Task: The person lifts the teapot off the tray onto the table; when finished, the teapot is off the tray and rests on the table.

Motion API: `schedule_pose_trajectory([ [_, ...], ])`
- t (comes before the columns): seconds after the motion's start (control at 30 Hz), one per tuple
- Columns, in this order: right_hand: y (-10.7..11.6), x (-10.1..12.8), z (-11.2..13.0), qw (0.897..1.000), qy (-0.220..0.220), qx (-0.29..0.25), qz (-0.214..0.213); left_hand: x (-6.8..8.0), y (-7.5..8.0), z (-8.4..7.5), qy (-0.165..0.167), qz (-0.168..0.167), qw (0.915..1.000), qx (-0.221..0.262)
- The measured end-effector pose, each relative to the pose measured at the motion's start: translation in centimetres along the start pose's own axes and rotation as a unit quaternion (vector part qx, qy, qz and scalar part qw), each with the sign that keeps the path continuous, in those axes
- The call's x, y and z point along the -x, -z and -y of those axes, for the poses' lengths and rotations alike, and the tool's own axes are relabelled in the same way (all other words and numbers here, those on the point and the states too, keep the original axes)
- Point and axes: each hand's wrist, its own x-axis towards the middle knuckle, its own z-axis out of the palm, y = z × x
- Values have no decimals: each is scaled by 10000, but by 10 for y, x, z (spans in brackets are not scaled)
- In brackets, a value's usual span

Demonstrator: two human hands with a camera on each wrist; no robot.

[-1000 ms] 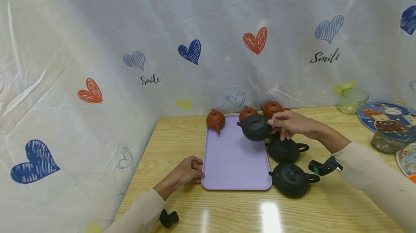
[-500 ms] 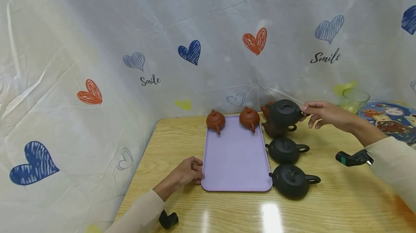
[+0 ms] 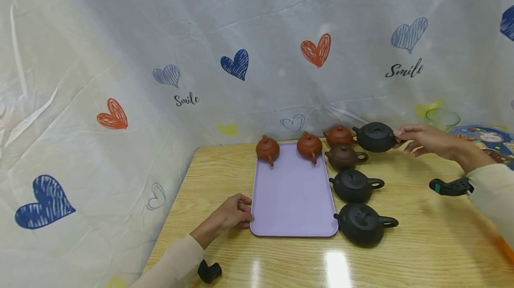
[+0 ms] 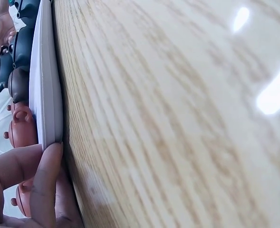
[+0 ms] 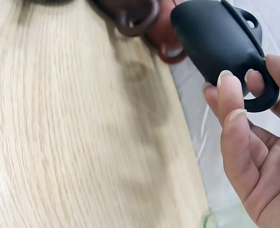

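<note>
My right hand (image 3: 406, 138) pinches the handle of a black teapot (image 3: 375, 137) and holds it a little above the table, right of a red teapot (image 3: 339, 135). In the right wrist view my fingers (image 5: 231, 107) curl round the ring handle of the black teapot (image 5: 219, 38). My left hand (image 3: 239, 211) grips the left edge of the lilac tray (image 3: 293, 198) near its front corner; its fingers (image 4: 45, 183) press the tray rim (image 4: 45, 90). Two red teapots (image 3: 267, 148) (image 3: 309, 145) stand at the tray's far end.
Right of the tray stand a brown teapot (image 3: 344, 157) and two black teapots (image 3: 355, 185) (image 3: 363, 228) in a row. A glass cup (image 3: 441, 119) and a patterned plate (image 3: 487, 138) sit at the far right. A heart-printed sheet hangs behind and to the left.
My right hand has carried the black teapot from above the tray's far right corner rightward, past the red and brown teapots. The left hand has stayed on the tray edge.
</note>
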Motion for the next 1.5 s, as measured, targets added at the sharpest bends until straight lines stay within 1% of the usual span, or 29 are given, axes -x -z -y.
schedule_pose_trajectory([
  [0.23, 2, -1, -16, 9998, -120, 52, 168, 0, 0, 0, 17, -38, 10000, -25],
  [0.37, 2, -3, -21, 9997, -133, 18, 190, 0, 0, 0, 20, -40, 10000, -14],
  [0.6, -1, -7, -29, 9990, -192, -59, 407, 0, 0, 0, 39, -22, 10000, 18],
  [0.73, -1, -8, -34, 9989, -256, -77, 388, -1, -1, 0, 34, -4, 10000, 15],
  [0.9, -2, -11, -39, 9993, -223, 72, 300, -2, -1, 0, 22, -28, 10000, -3],
  [1.13, -7, -10, -39, 9988, -120, 463, -100, -3, 1, 0, 36, -57, 10000, 7],
  [1.27, -9, -8, -36, 9977, -60, 585, -326, -2, 1, 1, 33, -40, 10000, -14],
  [1.4, -7, -4, -29, 9933, 81, 857, -768, -2, 0, 1, 17, -10, 10000, -8],
  [1.5, -6, -2, -16, 9890, 231, 976, -1086, -2, 1, 1, -2, -13, 10000, -9],
])
